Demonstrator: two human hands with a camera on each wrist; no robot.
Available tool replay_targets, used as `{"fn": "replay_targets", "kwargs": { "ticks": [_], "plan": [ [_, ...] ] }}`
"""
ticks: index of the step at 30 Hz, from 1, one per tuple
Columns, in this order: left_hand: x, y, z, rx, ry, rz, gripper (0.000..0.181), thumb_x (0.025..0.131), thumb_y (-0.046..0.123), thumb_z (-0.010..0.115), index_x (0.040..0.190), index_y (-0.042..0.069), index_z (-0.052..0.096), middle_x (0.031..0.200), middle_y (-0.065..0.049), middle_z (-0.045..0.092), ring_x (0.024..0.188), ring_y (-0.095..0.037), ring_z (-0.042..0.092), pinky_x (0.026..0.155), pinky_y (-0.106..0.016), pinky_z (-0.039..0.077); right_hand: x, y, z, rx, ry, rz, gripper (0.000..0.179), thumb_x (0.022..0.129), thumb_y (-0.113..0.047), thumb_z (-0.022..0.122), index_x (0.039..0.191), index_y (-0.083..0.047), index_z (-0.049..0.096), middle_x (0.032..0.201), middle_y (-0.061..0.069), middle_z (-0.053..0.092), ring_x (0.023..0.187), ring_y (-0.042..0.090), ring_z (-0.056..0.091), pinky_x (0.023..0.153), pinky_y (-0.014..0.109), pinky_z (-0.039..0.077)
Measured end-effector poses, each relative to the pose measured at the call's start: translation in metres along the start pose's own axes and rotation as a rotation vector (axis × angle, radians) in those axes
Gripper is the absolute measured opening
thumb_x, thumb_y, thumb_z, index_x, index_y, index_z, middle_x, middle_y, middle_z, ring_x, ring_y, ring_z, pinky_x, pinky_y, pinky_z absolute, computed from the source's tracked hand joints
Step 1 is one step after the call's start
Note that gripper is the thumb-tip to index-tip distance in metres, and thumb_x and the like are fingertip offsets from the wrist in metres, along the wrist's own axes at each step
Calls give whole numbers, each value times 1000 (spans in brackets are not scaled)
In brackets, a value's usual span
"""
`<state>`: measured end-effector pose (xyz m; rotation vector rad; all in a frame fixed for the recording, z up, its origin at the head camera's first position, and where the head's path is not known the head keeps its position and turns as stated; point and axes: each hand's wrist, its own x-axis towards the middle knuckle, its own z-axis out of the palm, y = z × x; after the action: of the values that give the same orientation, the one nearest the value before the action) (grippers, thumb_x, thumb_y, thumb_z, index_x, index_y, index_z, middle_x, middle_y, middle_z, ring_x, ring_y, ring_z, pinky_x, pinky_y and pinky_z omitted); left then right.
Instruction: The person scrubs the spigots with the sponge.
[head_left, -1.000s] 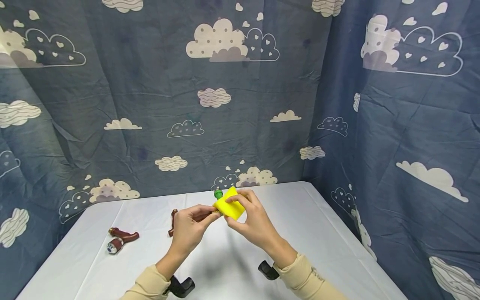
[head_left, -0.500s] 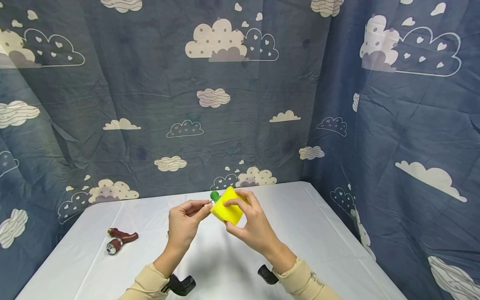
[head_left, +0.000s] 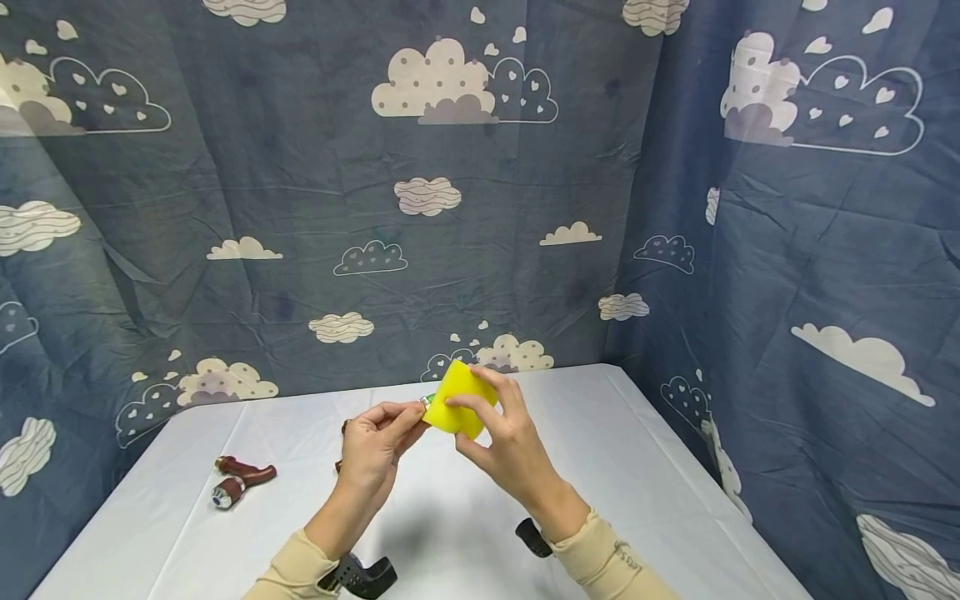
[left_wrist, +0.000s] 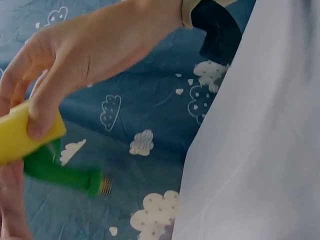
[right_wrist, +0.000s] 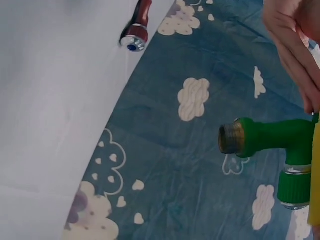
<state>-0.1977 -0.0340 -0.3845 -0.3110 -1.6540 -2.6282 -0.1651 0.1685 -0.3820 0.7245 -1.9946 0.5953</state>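
A green tap (right_wrist: 272, 136) with a threaded metal end and a chrome ring is held up above the table; in the head view only a sliver of the tap (head_left: 428, 401) shows. My left hand (head_left: 372, 450) pinches one end of it between thumb and fingers. My right hand (head_left: 517, 442) grips a yellow sponge cloth (head_left: 459, 398), bent into a curve and held against the tap, hiding most of it from above. In the left wrist view, the right thumb presses the cloth (left_wrist: 25, 132) while the tap's threaded end (left_wrist: 106, 186) sticks out below.
Brown taps (head_left: 251, 473) lie at the left of the white table (head_left: 600, 467). Another brown piece (head_left: 340, 462) is partly hidden behind my left hand. Cloud-patterned dark blue curtains (head_left: 465, 292) stand close behind and to the right.
The yellow cloth has shifted and tilted more upright, now covering the tap's green part that showed beyond it. The left hand moved left, then slightly back right; both grips stay.
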Motion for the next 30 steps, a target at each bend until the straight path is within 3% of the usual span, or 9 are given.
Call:
{"fn": "replay_targets", "kwargs": {
  "ticks": [6,12,17,19,25,30],
  "plan": [
    [3,8,-13,94,-151,-93,8,99,-6,71,103,0,74,96,-3,83,96,-20,82,95,-35,67,5,1,-3,-1,-8,-87,44,78,1,86,117,-15,75,149,18,54,132,36,54,103,46,64],
    [6,14,-25,209,-318,-132,52,101,2,73,146,-13,54,104,-1,84,102,-18,81,99,-34,65,12,1,-6,-29,-48,-205,44,77,2,85,117,-14,76,149,18,55,135,36,55,108,45,62],
    [5,14,-32,231,-421,-154,52,103,8,72,144,-18,54,122,-6,80,106,-16,80,100,-32,64,18,0,-7,-58,-87,-277,45,76,1,88,116,-15,75,149,17,57,136,36,58,115,45,57],
    [4,13,-31,221,-383,-172,49,104,8,71,143,-18,56,125,-9,79,106,-15,80,100,-30,64,18,-1,-6,-77,-96,-292,46,76,0,89,117,-15,75,149,17,57,136,36,57,117,44,56],
    [1,9,-21,135,-170,-158,38,105,-1,65,138,-19,58,117,-8,80,103,-13,80,96,-27,65,14,1,-3,-102,-66,-281,52,75,0,91,123,-15,75,150,19,55,138,36,55,115,45,57],
    [-3,7,-13,34,-94,-103,27,104,-2,65,129,-13,67,110,-5,81,101,-15,80,95,-28,66,11,3,-4,-104,-31,-263,57,75,-1,93,127,-15,74,151,21,53,136,38,54,108,44,62]
  ]
}}
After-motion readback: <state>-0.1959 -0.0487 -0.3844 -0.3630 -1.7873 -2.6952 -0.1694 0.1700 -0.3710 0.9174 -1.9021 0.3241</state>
